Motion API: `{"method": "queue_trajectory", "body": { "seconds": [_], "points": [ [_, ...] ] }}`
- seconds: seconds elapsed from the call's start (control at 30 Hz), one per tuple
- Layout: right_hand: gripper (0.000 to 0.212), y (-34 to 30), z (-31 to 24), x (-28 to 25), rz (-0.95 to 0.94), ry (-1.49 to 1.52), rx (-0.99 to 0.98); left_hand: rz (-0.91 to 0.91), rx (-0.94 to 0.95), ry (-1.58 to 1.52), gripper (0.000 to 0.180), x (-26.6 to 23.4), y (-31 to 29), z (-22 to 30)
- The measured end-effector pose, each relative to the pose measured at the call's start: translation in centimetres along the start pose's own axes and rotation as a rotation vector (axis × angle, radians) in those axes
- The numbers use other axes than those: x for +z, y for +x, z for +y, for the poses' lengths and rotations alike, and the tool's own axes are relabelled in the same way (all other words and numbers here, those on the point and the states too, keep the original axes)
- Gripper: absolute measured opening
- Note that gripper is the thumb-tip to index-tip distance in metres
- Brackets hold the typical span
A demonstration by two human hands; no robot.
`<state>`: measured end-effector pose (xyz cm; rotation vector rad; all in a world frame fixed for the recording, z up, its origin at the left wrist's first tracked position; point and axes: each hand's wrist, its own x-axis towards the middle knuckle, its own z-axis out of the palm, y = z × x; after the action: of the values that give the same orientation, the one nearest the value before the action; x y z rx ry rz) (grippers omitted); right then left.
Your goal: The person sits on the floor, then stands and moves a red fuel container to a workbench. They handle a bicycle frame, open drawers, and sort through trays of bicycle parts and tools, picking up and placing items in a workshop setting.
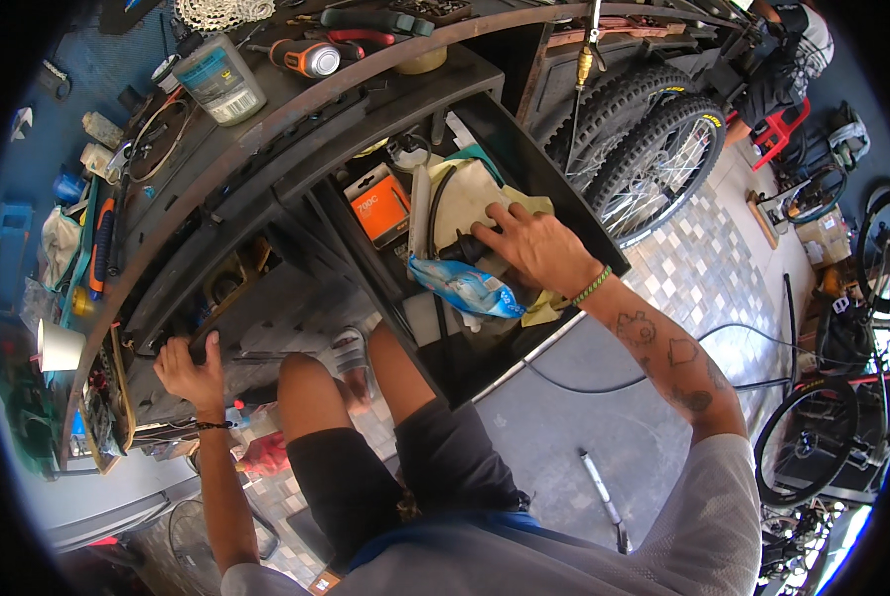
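An open black drawer (589,214) extends from the workbench in front of me. My right hand (539,243) is inside it, palm down, fingers bent and apart over a crumpled pale yellow cloth or paper (465,194). Its fingertips reach a small black part (462,248); no firm grip on it shows. Close to the hand lie a blue and white plastic packet (465,286) and an orange and black box (376,206). To the left, my left hand (189,372) has its fingers curled at the dark bench edge (147,336), thumb raised.
A grey bottle (219,79) and an orange-black tool (304,58) stand on the bench. Bicycle wheels (664,159) lean right of the drawer. A pump-like tube (604,497) and a black hose (604,389) lie on the floor. Another person (788,60) sits at the far right.
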<state>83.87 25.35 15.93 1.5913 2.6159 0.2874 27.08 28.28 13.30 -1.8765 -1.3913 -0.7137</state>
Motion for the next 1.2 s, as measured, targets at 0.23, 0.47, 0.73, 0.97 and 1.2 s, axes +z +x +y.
{"method": "queue_trajectory", "body": {
  "seconds": [0.23,0.47,0.73,0.97,1.2],
  "points": [
    [0.059,2.5,6.5,-2.6,0.374,0.45,0.127,0.02,0.021,-0.016,0.043,0.0,0.7,0.5],
    [0.053,5.3,9.3,-4.7,0.572,0.439,0.182,0.04,0.031,-0.033,0.042,-0.2,0.7,0.6],
    [0.051,5.4,6.9,-3.4,0.508,0.284,0.096,0.022,0.022,-0.034,0.042,-0.4,0.7,0.5],
    [0.074,2.3,4.1,1.8,0.267,-0.077,0.037,0.027,0.019,-0.056,0.042,-0.2,1.2,0.9],
    [0.069,0.0,-0.6,-1.7,0.297,0.219,0.125,0.027,0.004,-0.037,0.042,-0.5,0.3,0.1]
  ]
}}
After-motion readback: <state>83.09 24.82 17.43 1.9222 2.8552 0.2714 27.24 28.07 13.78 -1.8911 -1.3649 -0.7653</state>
